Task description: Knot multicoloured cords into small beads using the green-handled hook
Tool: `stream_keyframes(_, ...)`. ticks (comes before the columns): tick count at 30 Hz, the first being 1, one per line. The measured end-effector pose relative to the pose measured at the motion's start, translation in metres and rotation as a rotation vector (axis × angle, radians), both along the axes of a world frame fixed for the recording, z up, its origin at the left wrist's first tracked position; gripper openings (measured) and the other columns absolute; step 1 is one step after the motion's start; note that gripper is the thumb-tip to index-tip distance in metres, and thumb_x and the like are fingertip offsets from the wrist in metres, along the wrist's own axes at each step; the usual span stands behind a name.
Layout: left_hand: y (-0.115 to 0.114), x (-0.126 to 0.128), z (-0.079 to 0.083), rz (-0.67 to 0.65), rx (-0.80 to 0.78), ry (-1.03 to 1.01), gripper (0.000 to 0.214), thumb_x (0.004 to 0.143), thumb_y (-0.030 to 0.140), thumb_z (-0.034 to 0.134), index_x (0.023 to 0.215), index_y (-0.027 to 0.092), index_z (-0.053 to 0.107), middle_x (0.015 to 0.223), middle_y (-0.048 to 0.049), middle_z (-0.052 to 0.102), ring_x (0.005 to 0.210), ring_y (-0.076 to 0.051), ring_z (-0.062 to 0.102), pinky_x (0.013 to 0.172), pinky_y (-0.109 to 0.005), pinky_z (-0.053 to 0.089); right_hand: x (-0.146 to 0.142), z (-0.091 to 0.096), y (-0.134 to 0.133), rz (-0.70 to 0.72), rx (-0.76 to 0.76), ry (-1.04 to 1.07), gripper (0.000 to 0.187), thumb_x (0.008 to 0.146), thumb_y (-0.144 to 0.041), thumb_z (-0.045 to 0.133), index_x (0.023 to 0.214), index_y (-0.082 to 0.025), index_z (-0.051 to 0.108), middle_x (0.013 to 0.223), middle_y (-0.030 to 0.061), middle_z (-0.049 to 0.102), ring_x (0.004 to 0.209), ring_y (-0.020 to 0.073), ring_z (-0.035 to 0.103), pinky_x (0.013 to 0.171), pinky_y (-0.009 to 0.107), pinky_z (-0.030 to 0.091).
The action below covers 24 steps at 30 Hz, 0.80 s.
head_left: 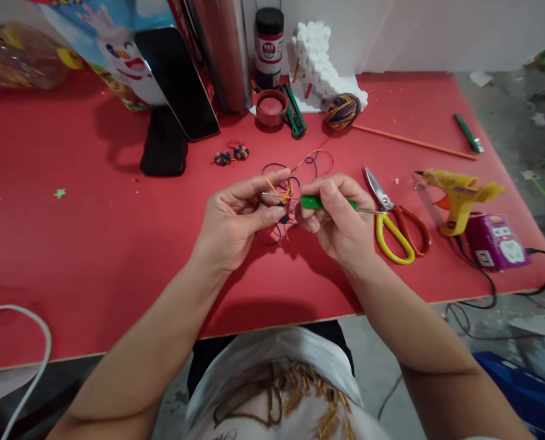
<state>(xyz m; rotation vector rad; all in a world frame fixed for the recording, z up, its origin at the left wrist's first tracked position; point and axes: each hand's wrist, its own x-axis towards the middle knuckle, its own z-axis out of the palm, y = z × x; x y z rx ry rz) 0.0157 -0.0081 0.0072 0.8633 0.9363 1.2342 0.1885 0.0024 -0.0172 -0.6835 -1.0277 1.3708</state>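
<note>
Green-handled and metal-shafted, one crochet hook (313,202) is pinched between the thumb and fingers of the right hand (341,220), its tip pointing toward the left hand (233,217). That hand grips one small multicoloured crochet piece (285,212) between thumb and fingers, with the hook's shaft crossing it and loose yarn looping around. Both hands are above one red table (117,263), near its front edge.

Just beyond them lie two small crocheted pieces (231,155), side by side. Farther back sits one yarn ball (343,112) in dark, orange and yellow strands, touching one orange stick (414,142). To the right of the right hand is one pair of scissors (386,206), with one yellow and one red handle; past it, one yellow glue gun (462,192) and one purple socket box (497,241). At the back stand one steel flask (224,55), one black-lidded jar (269,49) and one leaning smartphone (178,82). One green star (60,193) lies far left.
</note>
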Motion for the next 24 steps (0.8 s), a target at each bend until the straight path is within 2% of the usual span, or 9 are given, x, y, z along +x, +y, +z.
stream_keyframes(3,0.001,0.001,0.0,0.058,-0.005,0.029,0.044,0.068,0.006,0.089,0.106,0.029,0.09,0.085,0.0016,0.076,0.08,-0.012,0.07,0.085,-0.028,0.063,-0.006,-0.002,0.002,0.01,-0.058,0.043,0.029,0.095,-0.049,0.083,0.092,-0.021,0.077,0.066,-0.003,0.071,0.047,0.007,0.053,0.05,0.023,0.048)
stream_keyframes(6,0.002,0.0,0.0,0.061,0.005,0.066,0.045,0.072,0.008,0.088,0.111,0.029,0.089,0.09,0.0003,0.077,0.084,-0.013,0.071,0.089,-0.03,0.063,-0.007,-0.003,0.003,0.025,-0.096,0.053,0.032,0.092,-0.052,0.085,0.091,-0.02,0.077,0.066,-0.0035,0.071,0.047,0.0068,0.052,0.049,0.023,0.048)
stream_keyframes(11,0.003,-0.003,-0.001,0.046,0.029,0.017,0.035,0.08,0.009,0.086,0.111,0.027,0.09,0.091,-0.0005,0.079,0.082,-0.012,0.072,0.083,-0.026,0.062,-0.003,-0.003,0.004,0.062,-0.105,0.06,0.032,0.09,-0.05,0.087,0.094,-0.02,0.077,0.068,-0.0038,0.071,0.049,0.0065,0.054,0.05,0.022,0.047)
stream_keyframes(15,0.005,-0.002,-0.008,0.065,0.115,-0.021,0.036,0.075,0.011,0.094,0.107,0.027,0.091,0.09,-0.0008,0.082,0.078,-0.012,0.074,0.074,-0.023,0.063,-0.002,-0.002,0.002,0.153,-0.127,0.105,0.026,0.088,-0.041,0.091,0.099,-0.02,0.081,0.071,-0.0022,0.075,0.052,0.0067,0.058,0.052,0.022,0.05)
stream_keyframes(20,0.006,-0.002,-0.017,0.082,0.195,-0.012,0.036,0.077,0.015,0.096,0.109,0.029,0.091,0.089,-0.0005,0.083,0.077,-0.013,0.076,0.073,-0.023,0.066,0.0,-0.002,0.001,0.211,-0.088,0.106,0.016,0.089,-0.034,0.091,0.096,-0.021,0.085,0.072,-0.0007,0.077,0.055,0.0078,0.062,0.055,0.022,0.053)
stream_keyframes(24,0.005,-0.001,-0.019,0.081,0.232,-0.007,0.045,0.075,0.022,0.1,0.116,0.035,0.089,0.089,0.0012,0.083,0.075,-0.013,0.074,0.07,-0.025,0.066,0.006,-0.004,0.001,0.262,0.04,0.064,0.014,0.092,-0.029,0.088,0.104,-0.023,0.088,0.08,0.0017,0.079,0.063,0.0111,0.069,0.059,0.025,0.059)
